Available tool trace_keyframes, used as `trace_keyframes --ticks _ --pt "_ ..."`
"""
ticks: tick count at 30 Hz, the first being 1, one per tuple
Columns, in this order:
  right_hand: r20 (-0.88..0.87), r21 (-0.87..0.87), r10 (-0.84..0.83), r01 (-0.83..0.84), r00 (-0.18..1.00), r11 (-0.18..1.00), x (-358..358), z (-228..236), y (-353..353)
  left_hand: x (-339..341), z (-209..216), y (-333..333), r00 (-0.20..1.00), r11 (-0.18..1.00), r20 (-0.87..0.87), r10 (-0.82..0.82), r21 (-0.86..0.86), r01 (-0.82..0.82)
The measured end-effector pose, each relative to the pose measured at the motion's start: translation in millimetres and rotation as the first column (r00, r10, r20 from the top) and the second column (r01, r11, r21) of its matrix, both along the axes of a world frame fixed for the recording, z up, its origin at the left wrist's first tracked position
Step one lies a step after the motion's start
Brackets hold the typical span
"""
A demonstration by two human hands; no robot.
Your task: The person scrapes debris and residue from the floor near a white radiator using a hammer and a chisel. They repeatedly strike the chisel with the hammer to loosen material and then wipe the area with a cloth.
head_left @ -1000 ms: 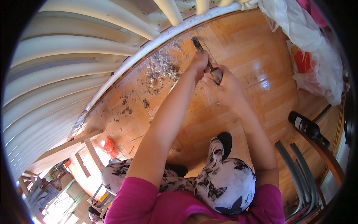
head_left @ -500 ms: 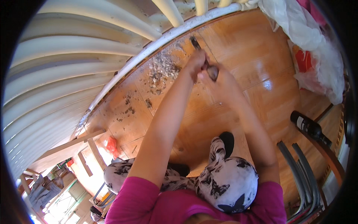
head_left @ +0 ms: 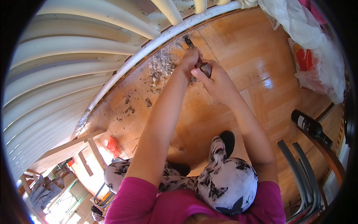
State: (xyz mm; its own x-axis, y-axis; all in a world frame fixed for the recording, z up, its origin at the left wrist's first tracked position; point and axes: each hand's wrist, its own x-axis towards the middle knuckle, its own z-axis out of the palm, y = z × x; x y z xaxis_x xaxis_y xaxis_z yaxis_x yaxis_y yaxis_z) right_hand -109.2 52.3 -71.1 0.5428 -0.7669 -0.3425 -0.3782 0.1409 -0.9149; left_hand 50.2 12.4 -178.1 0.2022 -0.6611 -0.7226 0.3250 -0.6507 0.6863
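Note:
Both hands are on one narrow scraper-like tool with a dark flat blade (head_left: pixel 189 42) and a dark, thick handle end (head_left: pixel 205 70). My left hand (head_left: pixel 191 58) is closed round it just behind the blade. At the rear, my right hand (head_left: pixel 216 79) grips the handle, its thumb lying along the near side. The blade tip rests at or just over the floor beside the white base rail (head_left: pixel 160 44); exact contact is hard to make out. Grey flakes and dark crumbs (head_left: pixel 160 69) lie scattered on the floor left of my hands.
Cream radiator-like tubes (head_left: pixel 74 44) curve along the left and top. Clear plastic bags (head_left: pixel 294 26), one showing red, lie at the upper right. A dark bottle (head_left: pixel 309 125) and grey metal tubes (head_left: pixel 298 168) are at the right; a red plastic bag (head_left: pixel 112 145) sits lower left.
The tool and both hands have shifted slightly up and left, toward the base rail. My right thumb now shows more clearly along the handle.

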Motion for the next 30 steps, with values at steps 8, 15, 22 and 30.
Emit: trace_keyframes --ticks 8,15,22,30 --pt "-0.012 -0.067 -0.017 0.016 1.000 0.998 -14.2 -4.3 20.7 -19.2 12.4 19.5 0.997 0.997 0.031 -0.068 0.048 0.066" --pt "-0.015 -0.075 -0.068 0.066 0.998 0.995 -14.2 -4.6 9.3 -26.5 -7.6 3.4 0.991 0.991 0.024 -0.131 0.018 0.130" --pt "0.000 0.078 -0.070 0.070 0.998 0.994 -17.1 2.5 -0.1 -24.8 2.9 -2.8 0.985 0.986 0.048 -0.164 -0.025 0.166" --pt "-0.077 0.018 0.020 -0.019 0.997 1.000 -78.5 23.0 64.6 -92.9 11.9 87.9 0.998 0.998 -0.063 0.012 0.057 -0.008"
